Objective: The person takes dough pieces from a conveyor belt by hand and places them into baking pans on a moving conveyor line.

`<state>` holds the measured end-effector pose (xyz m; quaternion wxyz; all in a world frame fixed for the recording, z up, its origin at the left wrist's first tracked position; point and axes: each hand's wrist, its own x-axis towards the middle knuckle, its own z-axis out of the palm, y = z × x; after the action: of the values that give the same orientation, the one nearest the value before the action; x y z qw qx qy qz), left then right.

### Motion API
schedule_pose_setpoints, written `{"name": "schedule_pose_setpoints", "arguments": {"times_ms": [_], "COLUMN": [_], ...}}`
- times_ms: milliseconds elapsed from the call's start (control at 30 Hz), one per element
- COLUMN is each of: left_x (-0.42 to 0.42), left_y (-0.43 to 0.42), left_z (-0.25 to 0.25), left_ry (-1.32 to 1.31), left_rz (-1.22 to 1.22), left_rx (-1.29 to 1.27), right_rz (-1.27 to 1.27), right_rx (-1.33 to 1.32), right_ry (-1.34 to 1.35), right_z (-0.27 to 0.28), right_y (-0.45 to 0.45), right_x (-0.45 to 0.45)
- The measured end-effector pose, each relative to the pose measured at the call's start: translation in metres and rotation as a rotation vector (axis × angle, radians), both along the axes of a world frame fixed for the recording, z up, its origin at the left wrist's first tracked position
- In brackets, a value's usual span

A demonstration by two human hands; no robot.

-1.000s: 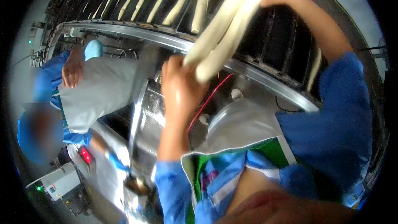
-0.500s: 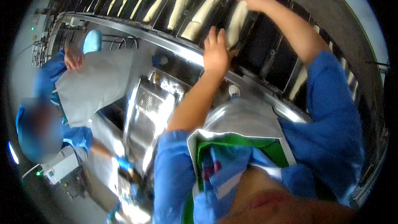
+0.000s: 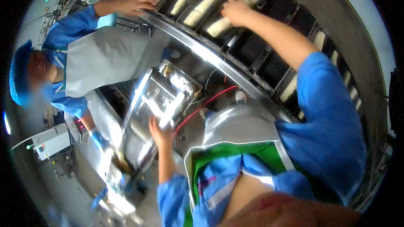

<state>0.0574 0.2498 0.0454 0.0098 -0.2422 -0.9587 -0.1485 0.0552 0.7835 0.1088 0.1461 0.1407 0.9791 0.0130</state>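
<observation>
My right hand [image 3: 238, 11] rests on a pale dough strip [image 3: 219, 26] that lies in a dark trough of the long tray [image 3: 275, 44]; its fingers are spread over the strip. Left of it, another long strip [image 3: 201, 11] lies in its own trough. Down by the metal table, my left hand [image 3: 160, 133] is in the air, somewhat blurred, with fingers apart and nothing in it.
A co-worker in a grey apron [image 3: 110, 56] stands at the left, one hand [image 3: 141, 4] at the tray's edge and a blue-gloved hand lower down. A metal rail [image 3: 202, 50] runs along the trays. A perforated metal table [image 3: 158, 96] stands beyond my left hand.
My left hand has come away from the trays, down and left. My right hand has shifted slightly left along the strip. Both strips it carried now lie in troughs. The co-worker's hand has reached the tray edge.
</observation>
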Motion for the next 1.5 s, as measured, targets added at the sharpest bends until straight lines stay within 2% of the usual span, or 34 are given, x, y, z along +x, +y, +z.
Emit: {"name": "schedule_pose_setpoints", "arguments": {"times_ms": [33,100,133,167,233,267,300,333,367,400,433,467,500,600,633,667,733,833,967,1133,1267,1333,1367,1433,1467,1500], "left_x": [0.024,0.072,0.103,0.132,0.170,0.178,0.185,0.199,0.203,0.204,0.183,0.177,0.170,0.135,0.128,0.075,0.045,0.005,-0.028,-0.047,-0.051,-0.054,-0.054,-0.075,-0.087,-0.091], "left_y": [-0.027,-0.108,-0.121,-0.142,-0.192,-0.205,-0.217,-0.229,-0.232,-0.245,-0.233,-0.243,-0.261,-0.292,-0.310,-0.304,-0.334,-0.366,-0.420,-0.438,-0.441,-0.432,-0.440,-0.407,-0.397,-0.399], "left_z": [0.007,-0.015,-0.005,-0.008,-0.027,-0.033,-0.041,-0.047,-0.042,-0.041,-0.023,-0.021,-0.035,-0.046,-0.048,-0.022,-0.029,-0.027,-0.040,-0.047,-0.052,-0.049,-0.059,-0.014,0.005,0.009], "left_ry": [-0.065,-0.144,-0.209,-0.171,-0.180,-0.298,-0.419,-0.314,-0.291,-0.230,-0.298,-0.252,-0.155,-0.028,-0.031,-0.016,0.024,0.028,-0.007,0.030,0.051,0.100,0.105,-0.112,-0.228,-0.184], "left_rz": [0.095,0.265,0.441,0.438,0.533,0.613,0.696,0.705,0.698,0.663,0.789,0.724,0.697,0.714,0.728,0.770,0.784,0.819,0.814,0.793,0.918,0.918,0.892,0.984,1.029,1.155], "left_rx": [0.017,-0.081,-0.044,-0.185,-0.165,-0.211,-0.254,-0.286,-0.259,-0.269,-0.167,-0.064,-0.106,0.081,0.094,0.077,0.109,0.021,0.053,0.027,-0.016,-0.003,-0.080,-0.123,0.248,0.324], "right_rz": [0.072,0.096,0.127,0.150,0.167,0.260,0.240,0.232,0.162,0.108,0.096,0.034,0.066,-0.023,0.060,0.171,0.212,0.238,0.322,0.223,0.148,0.110,0.083,-0.050,-0.077,-0.080], "right_rx": [0.068,-0.389,-0.346,-0.346,-0.419,-0.408,-0.447,-0.452,-0.548,-0.585,-0.523,-0.529,-0.479,-0.442,-0.452,-0.479,-0.526,-0.539,-0.619,-0.592,-0.460,-0.374,-0.315,-0.228,-0.231,-0.248], "right_ry": [0.055,0.015,0.088,0.082,-0.016,0.083,0.091,0.164,0.374,0.432,0.538,0.628,0.664,0.697,0.743,0.725,0.538,0.342,0.233,0.222,0.278,0.318,0.366,0.421,0.492,0.558], "right_z": [-0.004,0.017,0.013,0.006,-0.012,-0.021,-0.014,0.000,-0.004,0.006,0.010,0.015,0.016,0.007,-0.001,-0.006,-0.017,-0.028,-0.043,-0.045,-0.048,-0.045,-0.040,-0.017,-0.012,-0.013], "right_y": [-0.012,-0.039,-0.048,-0.051,-0.045,-0.039,-0.039,-0.052,-0.058,-0.068,-0.078,-0.096,-0.106,-0.160,-0.184,-0.185,-0.236,-0.308,-0.377,-0.386,-0.363,-0.351,-0.343,-0.350,-0.347,-0.345], "right_x": [0.004,0.013,0.012,0.007,-0.018,-0.022,-0.022,-0.018,-0.012,-0.003,0.004,0.016,0.028,0.071,0.083,0.013,0.010,-0.007,-0.029,-0.025,-0.011,-0.004,0.007,0.009,0.011,0.011]}}
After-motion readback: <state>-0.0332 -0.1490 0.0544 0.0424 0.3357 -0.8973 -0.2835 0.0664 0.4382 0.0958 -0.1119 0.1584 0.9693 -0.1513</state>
